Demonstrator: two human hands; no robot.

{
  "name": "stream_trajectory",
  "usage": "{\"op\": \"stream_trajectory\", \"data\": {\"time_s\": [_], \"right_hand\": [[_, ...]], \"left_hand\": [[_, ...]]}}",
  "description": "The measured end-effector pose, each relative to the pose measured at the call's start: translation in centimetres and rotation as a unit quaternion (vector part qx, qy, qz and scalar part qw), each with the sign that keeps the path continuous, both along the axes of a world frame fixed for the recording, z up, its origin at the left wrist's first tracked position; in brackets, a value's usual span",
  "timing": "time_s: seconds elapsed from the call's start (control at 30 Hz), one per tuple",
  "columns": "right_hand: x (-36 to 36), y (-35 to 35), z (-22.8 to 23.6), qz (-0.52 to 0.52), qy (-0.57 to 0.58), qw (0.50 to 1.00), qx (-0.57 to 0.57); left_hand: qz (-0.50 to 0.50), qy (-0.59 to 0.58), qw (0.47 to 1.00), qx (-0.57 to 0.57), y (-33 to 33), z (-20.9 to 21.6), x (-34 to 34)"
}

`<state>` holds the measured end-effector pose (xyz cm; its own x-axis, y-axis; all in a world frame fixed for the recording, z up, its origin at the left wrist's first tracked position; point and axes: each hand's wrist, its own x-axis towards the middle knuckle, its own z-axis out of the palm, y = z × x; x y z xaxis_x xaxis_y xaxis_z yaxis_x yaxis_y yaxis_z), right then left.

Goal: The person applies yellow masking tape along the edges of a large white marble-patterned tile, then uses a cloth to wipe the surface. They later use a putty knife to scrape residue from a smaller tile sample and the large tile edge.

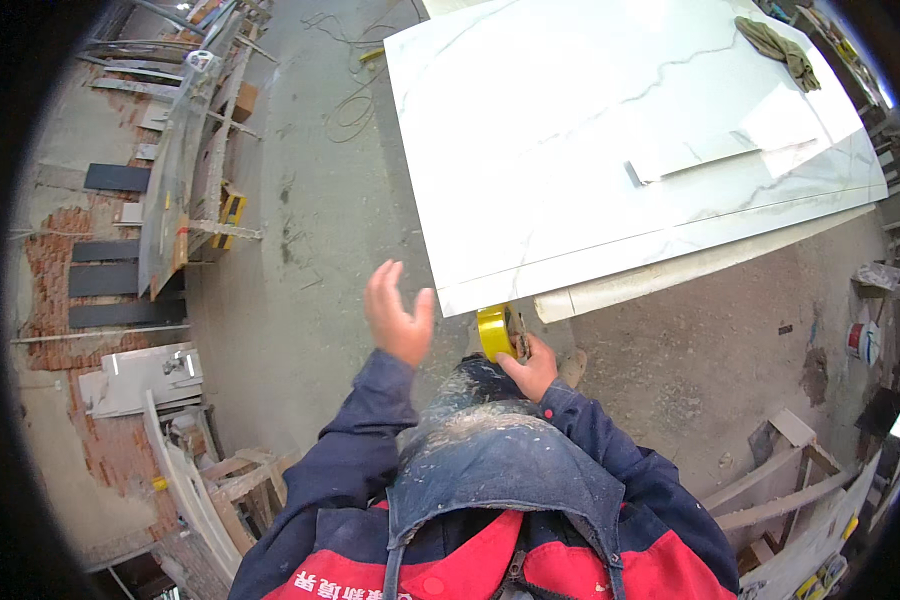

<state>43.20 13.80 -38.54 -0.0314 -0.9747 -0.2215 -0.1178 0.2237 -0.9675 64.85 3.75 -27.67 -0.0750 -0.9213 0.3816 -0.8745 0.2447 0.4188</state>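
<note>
My right hand (533, 370) grips a roll of yellow tape (494, 334) just off the near left corner of a big white slab (560, 150) with grey veins. Part of the roll's far side is hidden by my fingers. To the left of that corner my left hand (400, 315) is raised with fingers spread from the thumb, and it holds nothing. A narrow strip along the slab's near edge is set off by a thin line. On top, toward the right, lies a smaller white piece (705, 155).
A crumpled olive cloth (778, 52) rests at the slab's far right. A pale board (710, 262) juts out below the near edge. Racks with leaning panels (185, 170) line the left, and a wooden frame (780, 490) stands at lower right. A cable (355, 110) lies on the floor.
</note>
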Motion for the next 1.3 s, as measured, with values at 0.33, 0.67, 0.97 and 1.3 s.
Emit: {"op": "stream_trajectory", "data": {"time_s": [0.33,0.67,0.97,1.3], "right_hand": [[0.5,1.3,11.3,-0.082,0.202,0.973,0.079],[8.3,-4.9,19.5,0.072,0.442,0.889,0.091],[10.8,-7.7,19.2,0.108,0.511,0.84,0.148],[10.3,-1.5,21.9,0.123,0.488,0.815,0.287]], "left_hand": [[-0.136,0.384,0.737,0.539,-6.0,-3.5,4.2],[-0.241,0.332,0.746,0.525,-8.0,-4.1,4.5],[-0.248,0.327,0.734,0.541,-8.5,-3.5,4.6],[-0.22,0.405,0.692,0.556,-8.3,-4.2,5.0]]}}
